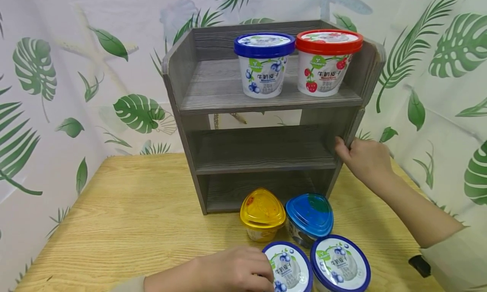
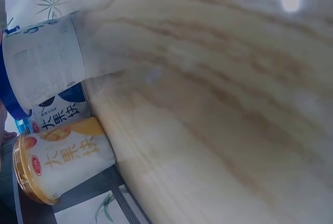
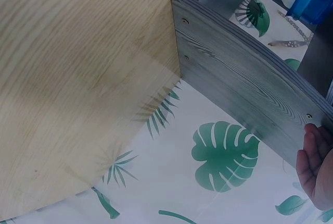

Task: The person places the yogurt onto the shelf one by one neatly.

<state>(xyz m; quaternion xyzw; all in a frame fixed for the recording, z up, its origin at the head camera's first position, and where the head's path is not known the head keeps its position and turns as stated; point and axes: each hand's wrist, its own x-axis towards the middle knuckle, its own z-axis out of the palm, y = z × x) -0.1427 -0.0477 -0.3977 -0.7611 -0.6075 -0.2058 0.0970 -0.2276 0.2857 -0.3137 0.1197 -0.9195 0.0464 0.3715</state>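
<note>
A grey wooden shelf rack stands on the table. My right hand grips its right side panel, thumb at the front edge and fingers against the outer face. Low in the head view, my left hand hovers beside a blue-lidded blueberry tub, its fingers loosely curled. The left wrist view shows no fingers round the side of that tub. A second blueberry tub stands to its right. Behind are a yellow-lidded cup and a blue-lidded cup.
On the top shelf sit a blueberry tub and a red-lidded strawberry tub, side by side. Wood-grain table stretches left of the rack. Leaf-patterned cloth hangs behind and at both sides.
</note>
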